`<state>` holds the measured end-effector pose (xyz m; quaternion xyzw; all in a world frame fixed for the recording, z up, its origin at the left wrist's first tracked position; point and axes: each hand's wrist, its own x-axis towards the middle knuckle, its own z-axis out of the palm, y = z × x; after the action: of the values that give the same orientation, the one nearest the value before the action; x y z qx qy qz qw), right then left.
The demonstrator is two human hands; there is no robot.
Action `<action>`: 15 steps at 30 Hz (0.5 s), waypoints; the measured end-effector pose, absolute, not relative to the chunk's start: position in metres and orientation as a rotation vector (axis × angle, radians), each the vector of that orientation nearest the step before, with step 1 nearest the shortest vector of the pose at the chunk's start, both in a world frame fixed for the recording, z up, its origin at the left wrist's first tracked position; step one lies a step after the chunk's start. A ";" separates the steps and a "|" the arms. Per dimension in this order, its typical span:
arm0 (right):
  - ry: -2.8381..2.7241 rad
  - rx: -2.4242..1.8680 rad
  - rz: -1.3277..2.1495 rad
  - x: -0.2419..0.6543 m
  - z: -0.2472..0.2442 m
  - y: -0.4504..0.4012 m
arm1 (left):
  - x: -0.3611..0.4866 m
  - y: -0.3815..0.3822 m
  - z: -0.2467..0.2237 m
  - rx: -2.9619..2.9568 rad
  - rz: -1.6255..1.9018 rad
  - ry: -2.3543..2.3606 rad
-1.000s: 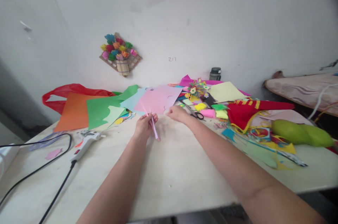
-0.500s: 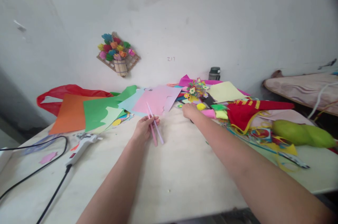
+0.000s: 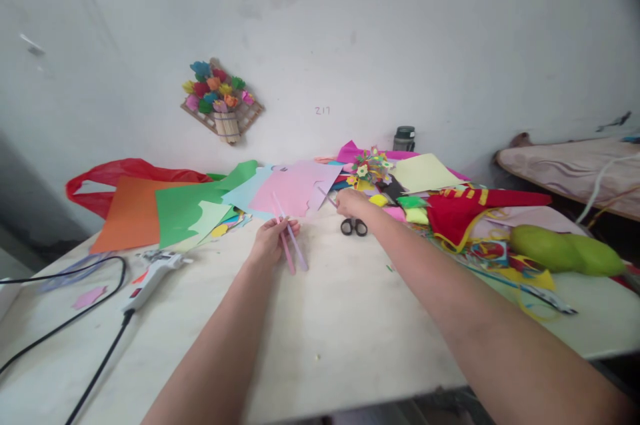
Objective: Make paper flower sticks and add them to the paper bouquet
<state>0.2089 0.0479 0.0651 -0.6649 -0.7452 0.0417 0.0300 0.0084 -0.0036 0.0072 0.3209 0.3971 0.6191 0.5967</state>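
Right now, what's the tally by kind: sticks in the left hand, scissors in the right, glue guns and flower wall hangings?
Sticks in the left hand: 2, one pink stick, one lilac stick
Scissors in the right hand: 1
Glue gun: 1
Flower wall hanging: 1
Total: 5

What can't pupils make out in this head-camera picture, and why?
All in the head view:
Scissors: middle hidden by the right hand.
Two sticks: gripped part hidden by the left hand.
Flask: base hidden behind magenta paper.
Glue gun: its cord is cut off by the bottom edge.
Pale speck: too small to identify.
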 end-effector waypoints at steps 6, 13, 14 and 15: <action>-2.095 -1.756 0.076 0.209 0.082 0.049 | 0.008 -0.005 0.008 0.739 1.451 0.926; -1.776 -1.287 0.476 0.203 0.104 0.056 | 0.004 -0.005 0.012 0.757 1.479 0.888; -1.730 -1.247 0.536 0.198 0.107 0.054 | 0.004 -0.006 0.013 0.765 1.487 0.875; -1.705 -1.215 0.592 0.194 0.109 0.051 | 0.004 -0.006 0.015 0.773 1.495 0.860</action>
<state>0.1935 0.0515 0.1086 -0.4946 -0.6941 0.2409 0.4643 0.0039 -0.0061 0.0153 0.3317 0.3689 0.6412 0.5855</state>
